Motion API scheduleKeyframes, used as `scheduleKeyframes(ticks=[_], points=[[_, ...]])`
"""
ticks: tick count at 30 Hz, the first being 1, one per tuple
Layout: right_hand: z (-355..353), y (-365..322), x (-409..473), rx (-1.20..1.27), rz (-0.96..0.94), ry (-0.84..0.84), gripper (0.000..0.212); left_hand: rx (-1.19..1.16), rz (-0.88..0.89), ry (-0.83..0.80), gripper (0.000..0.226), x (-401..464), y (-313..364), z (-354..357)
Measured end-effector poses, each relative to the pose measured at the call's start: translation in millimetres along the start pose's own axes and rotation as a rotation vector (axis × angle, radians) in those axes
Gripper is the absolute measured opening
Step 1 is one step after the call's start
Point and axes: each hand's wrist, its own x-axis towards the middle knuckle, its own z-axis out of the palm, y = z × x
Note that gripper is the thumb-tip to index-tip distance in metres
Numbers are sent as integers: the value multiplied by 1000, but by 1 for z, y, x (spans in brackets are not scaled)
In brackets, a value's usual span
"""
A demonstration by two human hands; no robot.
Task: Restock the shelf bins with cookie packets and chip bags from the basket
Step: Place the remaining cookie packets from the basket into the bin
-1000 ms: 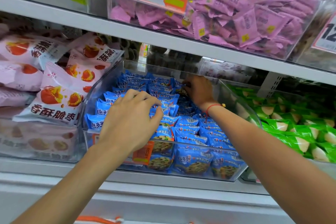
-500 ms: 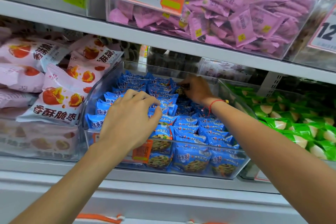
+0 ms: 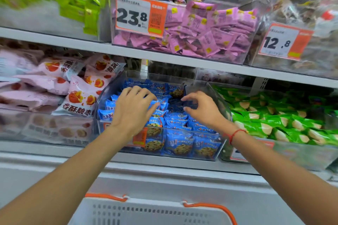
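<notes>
Pressing flat: left hand on cookie packets | right hand pinching one

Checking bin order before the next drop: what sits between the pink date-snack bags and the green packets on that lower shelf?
The head view shows the clear bin of blue cookie packets between the pink bags and green packets; both hands work inside it.

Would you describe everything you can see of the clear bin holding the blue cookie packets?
The clear bin looks like transparent plastic, open-topped, with a low front wall and taller sides. It sits on the lower shelf between the pink bags and the green packets, filled with blue cookie packets. An orange label is stuck on its front. The left hand rests on the packets; the right hand pinches one dark packet above the pile.
</notes>
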Motion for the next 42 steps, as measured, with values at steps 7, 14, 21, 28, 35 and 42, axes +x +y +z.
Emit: scheduleKeyframes(ticks=[7, 14, 21, 28, 35, 42], points=[[-2, -31, -88, 358, -92, 50, 24, -276, -122, 259, 14, -35, 39, -40], [67, -15, -154, 412, 86, -183, 31, -533, -560, -6, 10, -136, 51, -41], [178, -3, -209, 476, 332, -786, 17, -1034, -1016, -735, 12, -264, 22, 31], [282, -24, -262, 432, 551, -946, 38, -691, -1056, -1124, 37, -356, -2, 83], [330, -39, -258, 430, 509, -999, 10, -194, -647, -1379, 23, -367, 17, 114], [362, -33, -260, 354, 583, -1039, 16, -194, -641, -1344, 22, -390, 31, 131]])
